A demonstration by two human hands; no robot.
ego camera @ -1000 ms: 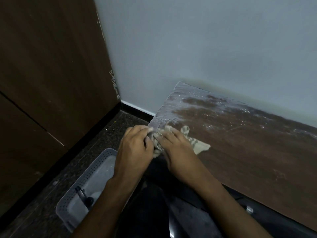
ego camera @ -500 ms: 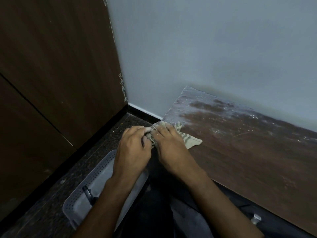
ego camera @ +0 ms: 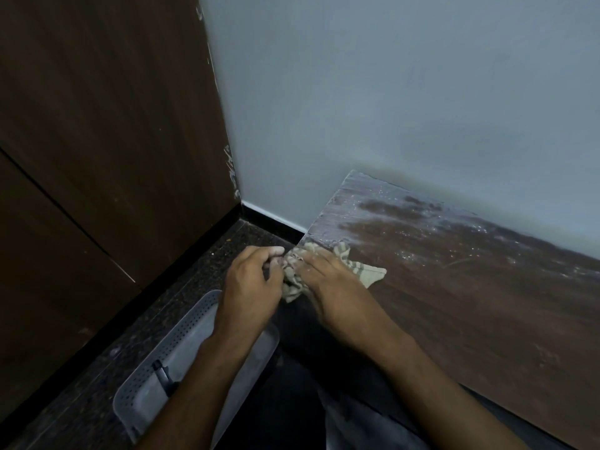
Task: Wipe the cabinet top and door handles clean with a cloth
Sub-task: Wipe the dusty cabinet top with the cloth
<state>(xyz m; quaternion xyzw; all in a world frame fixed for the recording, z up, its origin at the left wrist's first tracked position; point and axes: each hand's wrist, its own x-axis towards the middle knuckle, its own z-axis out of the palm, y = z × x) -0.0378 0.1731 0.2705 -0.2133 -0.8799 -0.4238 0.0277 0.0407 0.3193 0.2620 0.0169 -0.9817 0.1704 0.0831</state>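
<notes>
A brown wooden cabinet top runs along the grey wall, with pale dust streaks at its far left corner. A striped beige cloth lies bunched over the top's left edge. My right hand presses flat on the cloth at that edge. Just off the edge, my left hand pinches the hanging end of the same cloth. No door handle can be made out.
A grey perforated plastic tray with a dark object in it sits on the speckled dark floor below my left forearm. A tall dark brown wooden panel fills the left side.
Both hands and the cloth have slid along the left edge of the cabinet top towards the wall. The camera has shifted a little to the left.
</notes>
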